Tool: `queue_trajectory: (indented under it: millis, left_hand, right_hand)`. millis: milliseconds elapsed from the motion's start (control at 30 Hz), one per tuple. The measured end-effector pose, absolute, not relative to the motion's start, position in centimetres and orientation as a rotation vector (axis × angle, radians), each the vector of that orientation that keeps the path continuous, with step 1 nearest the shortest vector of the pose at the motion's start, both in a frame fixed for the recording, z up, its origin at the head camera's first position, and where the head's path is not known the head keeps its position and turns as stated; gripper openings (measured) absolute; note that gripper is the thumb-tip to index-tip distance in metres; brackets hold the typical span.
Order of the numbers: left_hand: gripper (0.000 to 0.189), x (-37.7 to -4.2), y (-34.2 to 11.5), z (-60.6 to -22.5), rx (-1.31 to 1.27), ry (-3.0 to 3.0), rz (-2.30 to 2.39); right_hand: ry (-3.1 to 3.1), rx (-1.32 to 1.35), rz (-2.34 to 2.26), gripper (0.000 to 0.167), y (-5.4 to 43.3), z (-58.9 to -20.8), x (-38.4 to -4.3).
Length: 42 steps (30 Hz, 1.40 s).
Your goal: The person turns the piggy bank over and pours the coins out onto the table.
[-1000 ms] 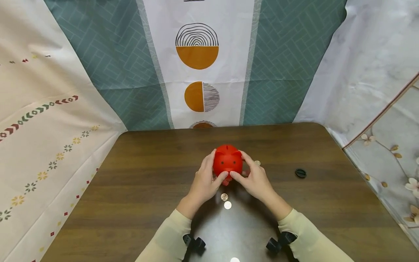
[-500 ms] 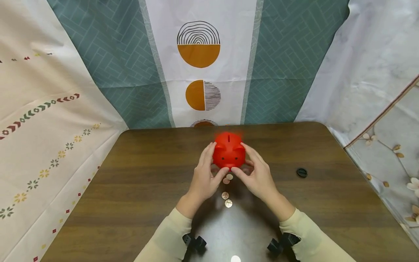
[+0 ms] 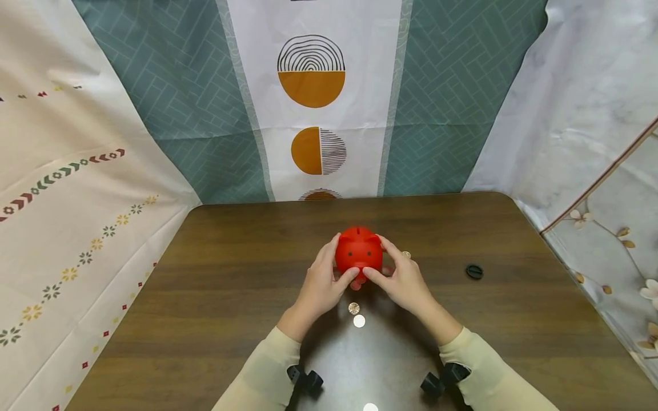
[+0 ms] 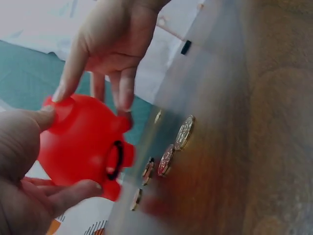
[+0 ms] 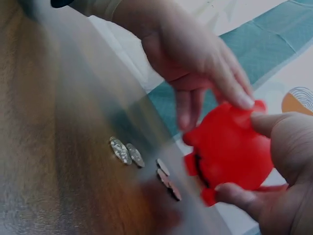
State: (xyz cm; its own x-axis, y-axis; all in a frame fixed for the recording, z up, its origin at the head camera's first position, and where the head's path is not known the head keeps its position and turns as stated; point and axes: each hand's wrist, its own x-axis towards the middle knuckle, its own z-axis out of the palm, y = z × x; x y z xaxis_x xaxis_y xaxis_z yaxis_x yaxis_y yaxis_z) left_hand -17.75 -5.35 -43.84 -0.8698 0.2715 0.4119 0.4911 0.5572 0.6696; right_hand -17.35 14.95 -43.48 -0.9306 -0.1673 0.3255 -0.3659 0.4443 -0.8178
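A red piggy bank (image 3: 358,251) hangs over the table between both hands, its face toward me and the coin slot on top. My left hand (image 3: 321,285) grips its left side and my right hand (image 3: 403,283) its right side, thumbs meeting near the snout. In the left wrist view, a dark-rimmed round hole (image 4: 115,160) shows in its belly, between the feet. Below lie several coins, among them a copper-coloured coin (image 3: 353,308) and a shiny coin (image 3: 359,321). Another coin (image 3: 406,254) peeks out behind the right hand.
A round black plug (image 3: 474,272) lies on the wooden table (image 3: 231,297) to the right. Patterned cloths, including a teal one (image 3: 205,103), hang behind and beside the table. Each wrist wears a black camera mount (image 3: 311,381).
The piggy bank was up and tipped forward half a second ago, showing its slot and more coins beneath. Now it is back down and level, much as it was a second ago, both hands still holding it.
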Motion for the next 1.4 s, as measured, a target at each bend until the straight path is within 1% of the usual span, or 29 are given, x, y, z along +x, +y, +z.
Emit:
queue_trajectory:
  millis: [67, 200, 267, 333, 500, 633, 867, 967, 1067, 1167, 1300, 1400]
  left_hand:
    - [0.08, -17.6, -5.3, -43.9, -0.64, -2.518, -1.166]
    - [0.079, -17.3, -5.0, -43.0, -0.827, -2.199, -1.141]
    - [0.079, -17.1, -4.9, -42.4, -0.871, -2.089, -1.132]
    - [0.077, -16.9, -4.8, -42.0, -0.848, -2.115, -1.149]
    - [0.078, -16.5, -5.1, -41.7, -0.685, -2.423, -1.203]
    - [0.078, -16.5, -5.1, -41.8, -0.674, -2.462, -1.173]
    - [0.077, -16.9, -5.2, -42.8, -0.583, -2.605, -1.128]
    - [0.078, -16.7, -5.1, -42.2, -0.625, -2.495, -1.096]
    - [0.08, -16.2, -4.9, -40.9, -0.739, -2.229, -1.073]
    - [0.08, -16.1, -4.8, -40.0, -0.757, -2.139, -1.091]
    - [0.078, -16.5, -5.0, -40.6, -0.621, -2.404, -1.149]
    - [0.078, -16.7, -5.1, -41.0, -0.59, -2.498, -1.162]
  right_hand:
    - [-2.458, 0.498, 1.494, 0.075, 15.0, -43.6, -17.3]
    - [-2.147, 0.684, 1.375, 0.077, 14.8, -43.2, -17.0]
    - [-2.052, 0.725, 1.353, 0.079, 14.7, -42.8, -17.0]
    - [-2.09, 0.698, 1.412, 0.077, 14.7, -42.6, -16.9]
    - [-2.385, 0.509, 1.566, 0.074, 14.8, -42.7, -16.6]
    - [-2.405, 0.486, 1.571, 0.075, 14.8, -42.9, -16.6]
    - [-2.514, 0.463, 1.537, 0.076, 14.9, -43.8, -17.3]
    - [-2.407, 0.528, 1.511, 0.074, 14.8, -43.3, -17.3]
    - [-2.161, 0.663, 1.448, 0.079, 14.7, -42.0, -16.9]
    - [-2.093, 0.689, 1.464, 0.08, 14.5, -40.9, -16.7]
    - [-2.361, 0.549, 1.588, 0.074, 14.6, -41.3, -16.9]
    - [-2.457, 0.475, 1.61, 0.075, 14.8, -41.9, -16.9]
